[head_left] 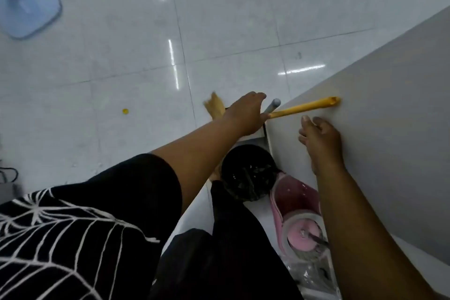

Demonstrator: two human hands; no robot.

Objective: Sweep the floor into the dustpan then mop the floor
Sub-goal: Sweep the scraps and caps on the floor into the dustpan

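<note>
While the left hand [246, 114] is gripping a yellow plastic handle [306, 106] and grey pole [274, 105] centre frame, the right hand [321, 139] is resting slack-fingered on the grey panel [389, 92]. A black lined bin [248, 173] and pink mop bucket [297, 202] are crowding lower right; a blue flat mop head [26, 7] is lying upper left.

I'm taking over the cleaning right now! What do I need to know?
Left hand grips the yellow handle; a grey pole tip shows beside it.
Right hand is open, holding nothing, near the grey panel.
Black bin and pink mop bucket stand below the hands.
A yellow scrap lies on the floor, so sweeping seems unfinished.
Mopping is left too.
</note>
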